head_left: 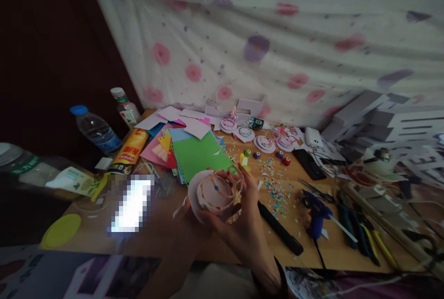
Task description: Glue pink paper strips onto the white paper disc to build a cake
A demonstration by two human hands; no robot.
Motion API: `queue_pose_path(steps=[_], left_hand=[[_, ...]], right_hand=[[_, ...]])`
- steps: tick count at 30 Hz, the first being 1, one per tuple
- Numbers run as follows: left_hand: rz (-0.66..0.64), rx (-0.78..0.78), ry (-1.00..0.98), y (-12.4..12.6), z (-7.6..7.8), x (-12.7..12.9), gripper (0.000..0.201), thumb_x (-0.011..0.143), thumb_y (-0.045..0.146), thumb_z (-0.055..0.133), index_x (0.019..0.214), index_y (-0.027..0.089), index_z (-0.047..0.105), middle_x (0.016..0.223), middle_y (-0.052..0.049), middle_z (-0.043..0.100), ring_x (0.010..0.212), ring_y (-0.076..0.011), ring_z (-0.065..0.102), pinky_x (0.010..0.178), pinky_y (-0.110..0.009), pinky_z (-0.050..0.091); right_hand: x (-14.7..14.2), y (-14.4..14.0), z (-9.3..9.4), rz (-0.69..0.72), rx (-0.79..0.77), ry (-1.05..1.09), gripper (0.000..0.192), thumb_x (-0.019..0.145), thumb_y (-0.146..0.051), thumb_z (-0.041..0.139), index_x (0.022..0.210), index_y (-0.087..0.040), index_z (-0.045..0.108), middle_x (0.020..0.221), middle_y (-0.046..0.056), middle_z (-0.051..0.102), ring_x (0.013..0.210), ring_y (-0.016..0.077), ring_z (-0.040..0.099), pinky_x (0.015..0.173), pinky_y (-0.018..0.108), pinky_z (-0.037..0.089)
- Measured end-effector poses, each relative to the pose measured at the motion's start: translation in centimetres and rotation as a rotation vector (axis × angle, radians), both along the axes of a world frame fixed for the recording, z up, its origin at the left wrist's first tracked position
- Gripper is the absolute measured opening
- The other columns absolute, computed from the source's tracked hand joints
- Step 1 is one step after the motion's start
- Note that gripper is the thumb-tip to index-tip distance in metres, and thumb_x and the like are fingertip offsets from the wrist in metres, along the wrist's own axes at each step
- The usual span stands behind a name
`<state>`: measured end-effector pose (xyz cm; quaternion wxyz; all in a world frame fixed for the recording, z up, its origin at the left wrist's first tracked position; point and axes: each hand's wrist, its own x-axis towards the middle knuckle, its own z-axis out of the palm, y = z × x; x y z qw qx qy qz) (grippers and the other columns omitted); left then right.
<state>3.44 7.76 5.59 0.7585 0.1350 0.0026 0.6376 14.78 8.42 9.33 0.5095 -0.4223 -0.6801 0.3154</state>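
Note:
A small round pink paper craft [214,192], shaped like a little cake on a pale disc and wrapped with thin coloured strips, is held above the wooden table [166,229]. My right hand [243,216] cups it from the right, fingers curled over its rim. My left hand [187,218] supports it from below left and is mostly hidden behind the disc. A green paper sheet [199,155] lies just behind the craft.
Coloured paper sheets [166,144], finished paper crafts [265,143], small punches [256,155] and confetti [275,188] cover the table. A blue glue gun [317,213], black bar [279,227], pliers [360,232], water bottles [95,130], a yellow lid [62,230] and a phone [308,164] lie around.

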Motion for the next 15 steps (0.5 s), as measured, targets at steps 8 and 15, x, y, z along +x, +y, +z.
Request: queue_pose_path(steps=[8, 15], left_hand=[[0.043, -0.061, 0.118, 0.0, -1.0, -0.1, 0.044, 0.083, 0.052, 0.066, 0.12, 0.03, 0.073, 0.121, -0.003, 0.075, 0.116, -0.0255, 0.066, 0.106, -0.039, 0.047], [-0.009, -0.169, -0.006, 0.1, -0.6, -0.7, 0.038, 0.095, 0.048, 0.051, 0.12, 0.029, 0.073, 0.127, -0.002, 0.072, 0.127, -0.0269, 0.06, 0.119, -0.046, 0.03]], right_hand=[[0.0, 0.4, -0.6, -0.019, -0.002, 0.007, 0.1, 0.069, -0.039, 0.088, 0.151, -0.03, 0.032, 0.138, 0.013, 0.057, 0.124, 0.0346, 0.06, 0.1, 0.05, 0.054], [1.9, -0.5, -2.3, 0.043, -0.097, 0.129, 0.101, 0.069, -0.056, 0.086, 0.15, -0.04, 0.028, 0.152, 0.007, 0.037, 0.137, 0.0328, 0.042, 0.111, 0.05, 0.039]])
